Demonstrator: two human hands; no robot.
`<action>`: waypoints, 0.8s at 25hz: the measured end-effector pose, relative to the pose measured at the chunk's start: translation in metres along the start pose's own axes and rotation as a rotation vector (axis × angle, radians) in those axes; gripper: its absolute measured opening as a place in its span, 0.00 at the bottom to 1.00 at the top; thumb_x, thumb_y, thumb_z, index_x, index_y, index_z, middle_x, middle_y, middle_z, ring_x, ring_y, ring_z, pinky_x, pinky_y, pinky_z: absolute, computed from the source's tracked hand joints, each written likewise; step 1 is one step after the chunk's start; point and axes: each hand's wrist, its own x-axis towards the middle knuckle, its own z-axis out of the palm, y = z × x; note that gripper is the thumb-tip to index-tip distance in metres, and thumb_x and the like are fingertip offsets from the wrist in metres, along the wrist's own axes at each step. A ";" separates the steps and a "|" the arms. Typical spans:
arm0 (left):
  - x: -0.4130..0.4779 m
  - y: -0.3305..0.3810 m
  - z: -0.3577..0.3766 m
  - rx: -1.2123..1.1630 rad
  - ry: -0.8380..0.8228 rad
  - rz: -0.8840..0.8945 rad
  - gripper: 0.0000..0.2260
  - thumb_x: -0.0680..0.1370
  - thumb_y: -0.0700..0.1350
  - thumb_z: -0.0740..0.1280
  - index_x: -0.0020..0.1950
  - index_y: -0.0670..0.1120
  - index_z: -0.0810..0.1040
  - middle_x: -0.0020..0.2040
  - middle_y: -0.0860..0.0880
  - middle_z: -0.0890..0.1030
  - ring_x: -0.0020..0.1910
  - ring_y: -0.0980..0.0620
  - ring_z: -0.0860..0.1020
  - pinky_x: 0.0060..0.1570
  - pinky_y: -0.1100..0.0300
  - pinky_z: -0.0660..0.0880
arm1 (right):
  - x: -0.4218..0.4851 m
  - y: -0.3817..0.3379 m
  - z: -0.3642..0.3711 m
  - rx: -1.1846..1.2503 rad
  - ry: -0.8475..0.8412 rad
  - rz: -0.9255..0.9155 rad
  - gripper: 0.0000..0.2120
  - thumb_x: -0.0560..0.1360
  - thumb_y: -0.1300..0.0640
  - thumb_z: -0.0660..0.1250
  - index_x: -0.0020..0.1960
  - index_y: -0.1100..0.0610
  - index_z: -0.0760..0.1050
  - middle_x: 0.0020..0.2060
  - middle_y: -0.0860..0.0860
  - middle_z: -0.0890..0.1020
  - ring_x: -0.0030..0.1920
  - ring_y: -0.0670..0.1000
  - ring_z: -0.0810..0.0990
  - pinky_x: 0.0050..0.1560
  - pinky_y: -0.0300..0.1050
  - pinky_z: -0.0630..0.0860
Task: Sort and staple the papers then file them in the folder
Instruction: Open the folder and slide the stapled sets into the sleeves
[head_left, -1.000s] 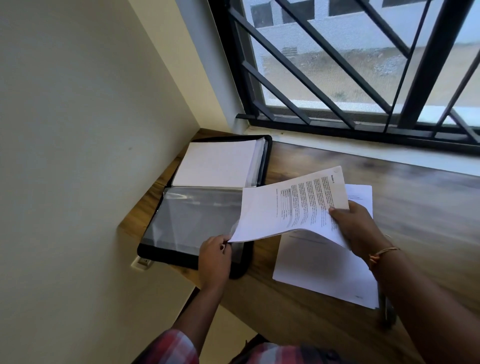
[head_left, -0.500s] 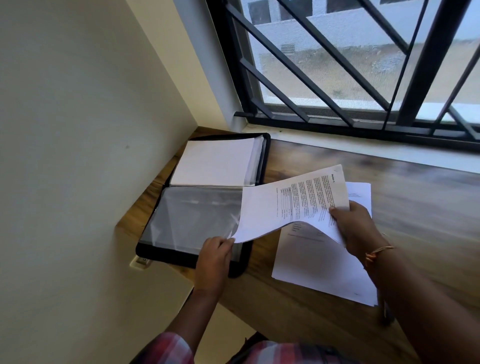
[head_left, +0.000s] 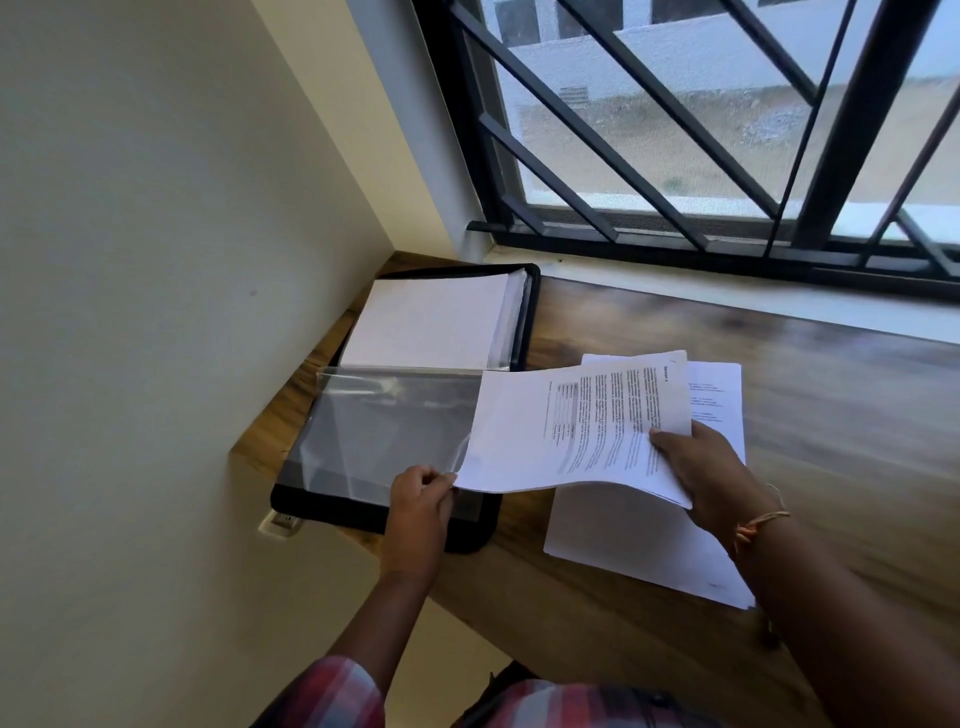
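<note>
A black folder (head_left: 363, 512) lies open at the desk's left end, white filed pages (head_left: 431, 322) in its far half and a clear plastic sleeve (head_left: 384, 426) in the near half. My right hand (head_left: 706, 473) grips a printed set of papers (head_left: 582, 431) by its right edge, held above the desk with its left corner at the sleeve's opening. My left hand (head_left: 421, 499) pinches the sleeve's edge at the near right corner, right beside that paper corner. More white papers (head_left: 639, 545) lie flat on the desk under my right hand.
The wooden desk (head_left: 831, 405) runs along a window with a black metal grille (head_left: 727, 130). A cream wall (head_left: 156, 260) closes the left side against the folder. A wall socket (head_left: 280, 524) sits just below the desk's left edge.
The printed papers have shifted slightly left and lower toward the sleeve's opening. My left hand keeps its pinch at the sleeve's corner.
</note>
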 end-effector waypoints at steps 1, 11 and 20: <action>-0.001 0.001 -0.001 -0.019 -0.001 -0.033 0.10 0.77 0.36 0.73 0.58 0.43 0.84 0.51 0.46 0.79 0.52 0.52 0.74 0.50 0.63 0.71 | -0.001 0.001 0.001 0.004 0.014 -0.022 0.10 0.83 0.65 0.62 0.62 0.57 0.76 0.55 0.56 0.84 0.52 0.59 0.86 0.50 0.54 0.83; -0.009 0.021 0.001 -0.101 -0.047 -0.151 0.11 0.81 0.38 0.69 0.62 0.42 0.83 0.53 0.47 0.81 0.52 0.56 0.75 0.51 0.71 0.67 | 0.000 0.009 -0.003 -0.040 0.052 -0.116 0.11 0.83 0.64 0.63 0.63 0.56 0.77 0.53 0.51 0.85 0.53 0.56 0.85 0.58 0.55 0.81; -0.007 0.025 -0.007 0.041 -0.044 0.013 0.07 0.71 0.29 0.74 0.45 0.39 0.85 0.41 0.48 0.77 0.43 0.51 0.74 0.39 0.60 0.75 | -0.002 0.010 -0.020 0.027 -0.122 0.121 0.14 0.81 0.68 0.64 0.65 0.59 0.76 0.55 0.60 0.86 0.52 0.64 0.86 0.51 0.62 0.83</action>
